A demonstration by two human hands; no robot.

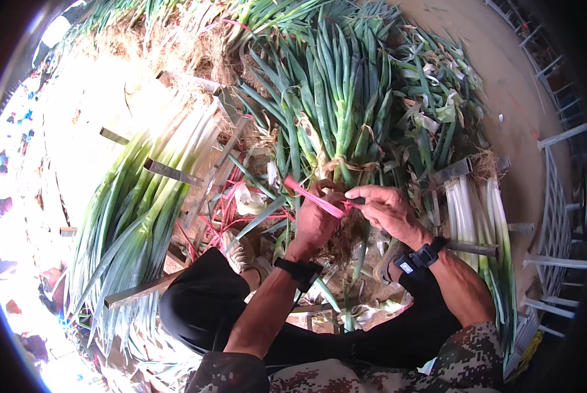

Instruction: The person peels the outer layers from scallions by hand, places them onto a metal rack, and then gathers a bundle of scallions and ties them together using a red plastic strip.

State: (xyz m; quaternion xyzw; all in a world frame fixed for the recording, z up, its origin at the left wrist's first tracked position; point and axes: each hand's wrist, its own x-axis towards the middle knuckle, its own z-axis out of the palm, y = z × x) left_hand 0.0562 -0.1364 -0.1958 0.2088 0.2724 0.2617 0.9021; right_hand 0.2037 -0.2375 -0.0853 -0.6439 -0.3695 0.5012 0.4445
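Dirt ground (503, 72); tall green leek bundle (336, 111), pink strap (316, 196) between both hands.

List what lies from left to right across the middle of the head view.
Stacked bundle of green onions → loose pink ties → left hand → pink tie stretched between the hands → right hand → trimmed white onion stalks → metal railing.

You hold a pink plastic strip (316, 196), stretched taut and slanting up to the left, across the base of an upright bunch of green onions (336, 111) standing at centre, leaves fanning far.
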